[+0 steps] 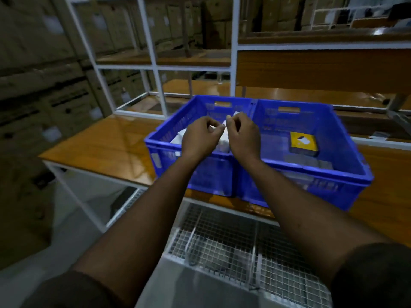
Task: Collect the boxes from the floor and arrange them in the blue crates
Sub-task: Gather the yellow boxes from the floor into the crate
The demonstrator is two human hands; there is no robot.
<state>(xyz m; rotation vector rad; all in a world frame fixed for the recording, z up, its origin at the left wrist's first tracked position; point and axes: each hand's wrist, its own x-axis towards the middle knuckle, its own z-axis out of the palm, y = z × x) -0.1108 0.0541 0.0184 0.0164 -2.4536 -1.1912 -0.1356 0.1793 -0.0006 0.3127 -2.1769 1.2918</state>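
Two blue crates stand side by side on a wooden table: the left crate (165, 132) and the right crate (347, 156). Over the left crate, my left hand (201, 136) and my right hand (243, 135) both pinch a white box (223, 138) between them, fingers curled on its upper edges. More white boxes (178, 138) lie under it in that crate, mostly hidden by my hands. In the right crate a yellow and dark box (303, 142) lies on top of grey boxes (311, 162).
The wooden table (106, 143) has a white metal frame. Below its front edge is a wire-mesh shelf (233, 241). White shelving racks (153, 52) rise behind the crates, and stacked cardboard cartons (40, 70) fill the left wall. Grey floor (73, 214) shows at the lower left.
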